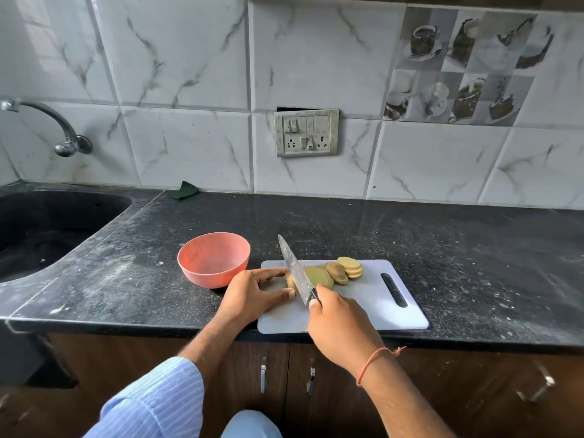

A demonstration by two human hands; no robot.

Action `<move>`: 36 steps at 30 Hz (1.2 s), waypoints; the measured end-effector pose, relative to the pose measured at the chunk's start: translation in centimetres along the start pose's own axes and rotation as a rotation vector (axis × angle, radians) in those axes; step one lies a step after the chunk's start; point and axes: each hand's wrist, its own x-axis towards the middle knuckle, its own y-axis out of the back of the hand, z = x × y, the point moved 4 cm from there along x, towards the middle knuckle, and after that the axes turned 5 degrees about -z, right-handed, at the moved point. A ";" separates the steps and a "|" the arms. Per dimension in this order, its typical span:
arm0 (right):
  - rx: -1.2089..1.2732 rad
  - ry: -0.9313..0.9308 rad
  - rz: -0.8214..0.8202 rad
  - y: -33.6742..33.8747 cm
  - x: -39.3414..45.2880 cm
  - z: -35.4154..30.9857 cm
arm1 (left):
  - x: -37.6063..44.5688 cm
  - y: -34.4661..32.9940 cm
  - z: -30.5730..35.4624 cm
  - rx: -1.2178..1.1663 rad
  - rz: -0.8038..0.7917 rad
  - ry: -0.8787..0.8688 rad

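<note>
Sleeve (151, 403): pale blue, thin white stripes.
Thread (371, 357): orange, knotted, right wrist (380, 369).
Hands: left hand (249, 295), right hand (341, 330), bare.

We count two hands: left hand (252, 295), right hand (341, 324). One knife (295, 270). One cutting board (363, 308). One uncut potato end (290, 281). Potato slices (349, 267) overlap, so we cannot fix total; we make out three in far stack, several more fanned beside it. One pink bowl (213, 259). One dark counter (442, 248). One sink (47, 229), one tap (63, 134). One switch plate (306, 132), two sockets on it. One green scrap (185, 190). Three cabinet handles (263, 374). One orange thread (376, 358). One striped blue sleeve (151, 403).
</note>
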 end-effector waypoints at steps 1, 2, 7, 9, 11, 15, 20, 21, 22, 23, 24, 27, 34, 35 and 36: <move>-0.014 0.005 0.001 -0.1 0.0 -0.1 | 0.1 0.0 -0.1 -0.004 0.002 0.001; -0.030 0.008 0.004 -0.2 -0.1 -0.3 | 0.1 -0.1 -0.2 -0.011 0.001 0.003; -0.086 -0.010 0.024 -0.4 0.5 -1.4 | 0.2 -0.3 -0.6 -0.032 -0.017 0.007; -0.091 -0.029 0.021 -0.6 1.2 -1.9 | 0.3 -0.2 -0.8 -0.024 -0.010 0.004; -0.107 -0.026 0.024 -0.9 1.8 -2.2 | 0.4 -0.3 -1.0 -0.025 -0.005 -0.005; -0.176 -0.010 0.027 -1.5 1.0 -1.7 | 0.4 -0.4 -1.0 -0.019 0.005 -0.012; -0.190 -0.014 0.029 -2.0 0.7 -1.6 | 0.4 -0.5 -1.2 -0.045 0.007 0.005; -0.184 -0.025 0.027 -2.0 1.1 -1.8 | 0.4 -0.5 -1.2 -0.048 0.009 0.006; -0.176 -0.039 0.019 -2.0 1.4 -2.0 | 0.4 -0.5 -1.2 -0.048 0.009 0.003; -0.163 -0.053 0.009 -2.0 1.7 -2.2 | 0.3 -0.4 -1.1 -0.049 0.005 -0.003; -0.150 -0.062 -0.004 -2.0 2.0 -2.3 | 0.3 -0.4 -1.0 -0.054 0.003 -0.006; -0.135 -0.059 -0.014 -2.1 2.4 -2.2 | 0.2 -0.4 -0.9 -0.071 -0.005 -0.003; -0.204 -0.064 -0.078 -3.0 0.6 -1.5 | 0.2 -0.7 -1.0 -0.051 0.001 0.021; -0.197 -0.066 -0.071 -2.9 0.9 -1.5 | 0.2 -0.7 -1.0 -0.043 0.002 0.017; -0.192 -0.071 -0.068 -2.7 1.2 -1.5 | 0.2 -0.6 -0.9 -0.036 0.003 0.013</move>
